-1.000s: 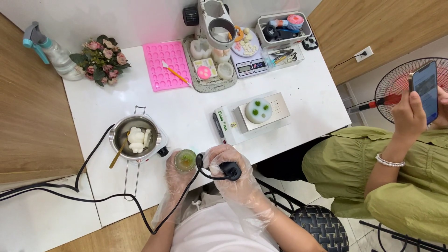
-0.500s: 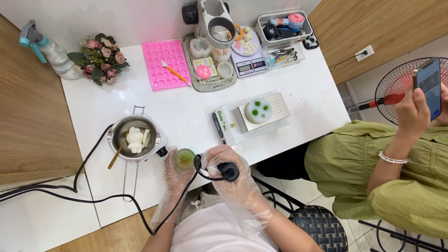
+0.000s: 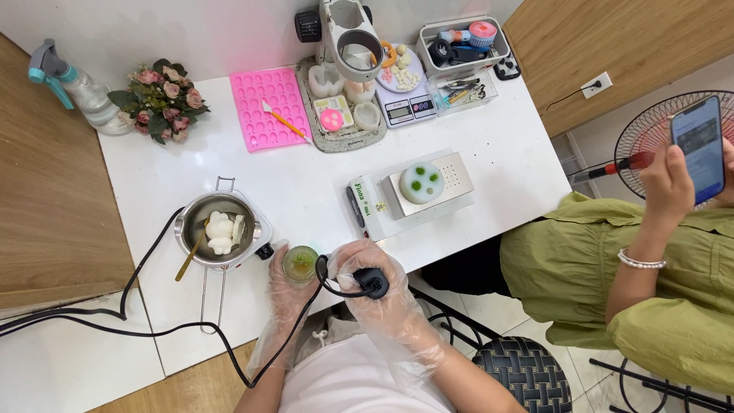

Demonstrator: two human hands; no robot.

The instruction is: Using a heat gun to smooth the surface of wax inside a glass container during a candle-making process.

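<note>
Two gloved hands low in the middle of the frame, both busy. My left hand (image 3: pixel 289 284) is wrapped around a small clear cup (image 3: pixel 301 263) with green stuff in it, sitting on the white desk (image 3: pixel 306 180) near its bottom edge. My right hand (image 3: pixel 372 277) has its grip clamped on a black corded tool (image 3: pixel 374 283), just right of the cup; its cable (image 3: pixel 153 325) loops toward the cup and trails off to the lower left.

Just left of the cup is a small metal melting pot (image 3: pixel 215 229) on a hot plate, with white chunks and a spoon inside. Right of center sits a white machine carrying a round white mold (image 3: pixel 421 182) with green dots. Upper middle has a pink silicone mold tray (image 3: pixel 264 107); upper left a bunch of flowers (image 3: pixel 157 100) and a spray bottle (image 3: pixel 73 86). At the right edge, another person in green holds a phone (image 3: pixel 699 145).
</note>
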